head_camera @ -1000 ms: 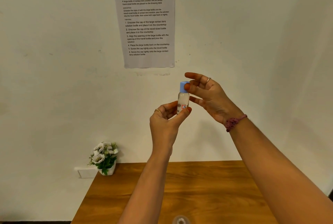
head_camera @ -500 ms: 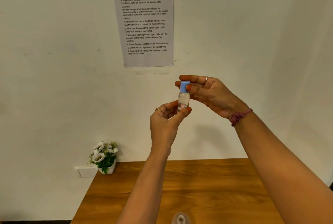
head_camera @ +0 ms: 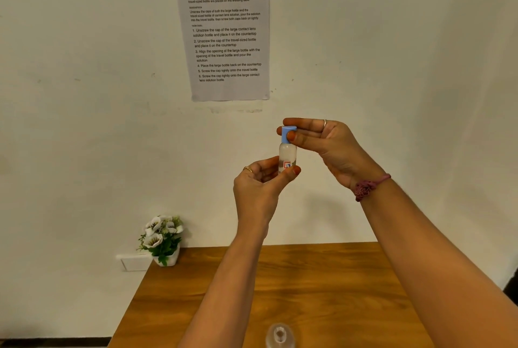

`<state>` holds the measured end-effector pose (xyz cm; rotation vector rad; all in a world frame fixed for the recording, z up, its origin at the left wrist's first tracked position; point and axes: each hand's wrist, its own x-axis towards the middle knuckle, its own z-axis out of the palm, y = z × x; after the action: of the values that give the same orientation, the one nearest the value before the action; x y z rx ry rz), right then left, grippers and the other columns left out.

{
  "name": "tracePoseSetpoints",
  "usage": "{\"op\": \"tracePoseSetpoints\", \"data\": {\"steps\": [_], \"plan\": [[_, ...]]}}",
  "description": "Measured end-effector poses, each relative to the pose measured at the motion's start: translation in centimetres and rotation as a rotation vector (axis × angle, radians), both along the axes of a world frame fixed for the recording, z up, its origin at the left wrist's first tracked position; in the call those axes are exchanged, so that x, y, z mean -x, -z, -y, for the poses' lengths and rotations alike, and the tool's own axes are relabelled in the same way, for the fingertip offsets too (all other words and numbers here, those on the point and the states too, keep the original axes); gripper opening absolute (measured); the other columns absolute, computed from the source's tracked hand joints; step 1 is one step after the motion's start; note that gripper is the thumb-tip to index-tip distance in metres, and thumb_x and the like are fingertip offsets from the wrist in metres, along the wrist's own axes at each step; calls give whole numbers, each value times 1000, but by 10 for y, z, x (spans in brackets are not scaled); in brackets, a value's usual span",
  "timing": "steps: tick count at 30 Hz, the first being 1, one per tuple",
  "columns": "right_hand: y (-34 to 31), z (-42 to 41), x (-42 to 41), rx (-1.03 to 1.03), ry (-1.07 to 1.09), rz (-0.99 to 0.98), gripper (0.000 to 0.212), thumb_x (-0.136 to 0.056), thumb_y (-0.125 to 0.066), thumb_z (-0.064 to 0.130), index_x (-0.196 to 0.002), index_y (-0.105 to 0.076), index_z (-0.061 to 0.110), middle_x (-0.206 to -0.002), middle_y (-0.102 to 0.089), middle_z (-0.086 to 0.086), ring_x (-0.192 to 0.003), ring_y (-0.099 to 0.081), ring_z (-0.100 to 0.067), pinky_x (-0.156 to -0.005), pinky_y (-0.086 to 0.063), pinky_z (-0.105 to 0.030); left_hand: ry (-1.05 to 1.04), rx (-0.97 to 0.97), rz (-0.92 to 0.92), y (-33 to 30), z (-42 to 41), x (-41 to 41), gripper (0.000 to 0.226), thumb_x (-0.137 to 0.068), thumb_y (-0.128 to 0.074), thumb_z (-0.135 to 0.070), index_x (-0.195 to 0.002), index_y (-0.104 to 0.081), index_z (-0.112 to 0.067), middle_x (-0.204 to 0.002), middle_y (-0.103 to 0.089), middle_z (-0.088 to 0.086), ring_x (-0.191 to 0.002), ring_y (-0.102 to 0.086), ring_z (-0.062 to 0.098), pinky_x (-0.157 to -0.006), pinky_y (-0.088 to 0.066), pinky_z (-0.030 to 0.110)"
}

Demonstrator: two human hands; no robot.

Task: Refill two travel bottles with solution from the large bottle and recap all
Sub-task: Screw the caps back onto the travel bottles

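Note:
A small clear travel bottle (head_camera: 287, 155) with a red-and-white label is held upright in the air in front of the wall. My left hand (head_camera: 259, 188) pinches its lower part between thumb and fingers. Its blue cap (head_camera: 288, 134) sits on top, and my right hand (head_camera: 322, 143) grips that cap with thumb and fingertips. At the bottom edge, on the wooden table (head_camera: 322, 291), the open top of another clear bottle (head_camera: 279, 335) shows, uncapped and blurred. No large bottle can be made out for certain.
A small white pot of artificial flowers (head_camera: 162, 239) stands at the table's far left corner by the wall. A printed instruction sheet (head_camera: 227, 31) is taped to the wall above. A white wall socket (head_camera: 133, 262) sits left of the table.
My right hand has closed from spread fingers beside the cap to thumb and fingertips gripping it. The left hand and bottle have stayed nearly still.

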<state>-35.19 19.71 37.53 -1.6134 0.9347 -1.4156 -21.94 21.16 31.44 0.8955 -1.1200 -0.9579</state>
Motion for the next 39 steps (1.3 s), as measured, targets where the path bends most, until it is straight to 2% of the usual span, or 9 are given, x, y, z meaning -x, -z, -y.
{"op": "tracePoseSetpoints", "data": {"steps": [4,9,16,18,21,25,28,35,39], "plan": [[6,-4,-5,-2,59,44,30,-81,-66,9,-111,-65,9,-102,-70,-6,-94,-67,-5,-76,-47,-7,-40,-18,11,7,1,3,33,-67,-83,-18,-96,-67,-19,-92,-73,-2,-85,-70,9,-72,-54,15],[15,-7,-8,-32,92,77,32,-81,-68,9,-112,-65,7,-104,-71,-9,-97,-68,-11,-86,-50,-15,-25,-39,12,16,1,4,35,-68,-82,-17,-101,-69,-15,-91,-72,-3,-83,-70,6,-67,-52,9],[25,-19,-9,-91,91,79,49,-78,-66,32,-125,-57,22,-122,-62,8,-110,-58,-4,-86,-47,-14,57,-56,-26,26,1,-5,40,-65,-83,-12,-101,-67,-15,-96,-73,1,-85,-71,8,-74,-55,17],[35,-23,-6,-117,144,115,45,-83,-64,31,-126,-57,24,-123,-61,11,-112,-56,-2,-88,-45,-16,68,-62,-20,32,-1,-6,40,-65,-84,-12,-100,-66,-18,-98,-73,2,-87,-71,9,-78,-56,21],[64,-33,-1,-207,191,187,35,-85,-63,28,-120,-62,24,-117,-65,11,-111,-58,-4,-98,-42,-30,68,-86,5,45,-4,-10,45,-63,-85,-14,-102,-64,-20,-103,-72,4,-94,-70,13,-84,-56,28],[115,-48,1,-359,224,254,26,-86,-62,21,-112,-66,22,-110,-69,8,-112,-59,-9,-103,-40,-37,96,-134,60,69,-13,-16,48,-62,-86,-14,-103,-63,-22,-103,-71,0,-97,-68,11,-86,-55,28],[154,-61,4,-451,265,295,23,-87,-60,14,-109,-66,19,-106,-71,6,-109,-61,-9,-100,-43,-34,111,-174,121,94,-25,-19,46,-62,-85,-12,-99,-63,-26,-100,-71,-5,-96,-67,6,-85,-54,25],[224,-93,21,-574,371,273,20,-88,-58,7,-102,-66,20,-104,-69,2,-101,-63,-10,-88,-49,-29,132,-329,223,163,-57,-29,48,-61,-85,-8,-105,-67,-11,-102,-72,2,-99,-67,12,-86,-55,30],[253,-106,28,-616,404,249,23,-89,-57,7,-110,-65,13,-105,-69,1,-94,-63,-3,-72,-50,-15,108,-403,263,195,-71,-30,50,-59,-87,-11,-105,-68,-9,-103,-72,3,-100,-66,14,-78,-55,22]]}}
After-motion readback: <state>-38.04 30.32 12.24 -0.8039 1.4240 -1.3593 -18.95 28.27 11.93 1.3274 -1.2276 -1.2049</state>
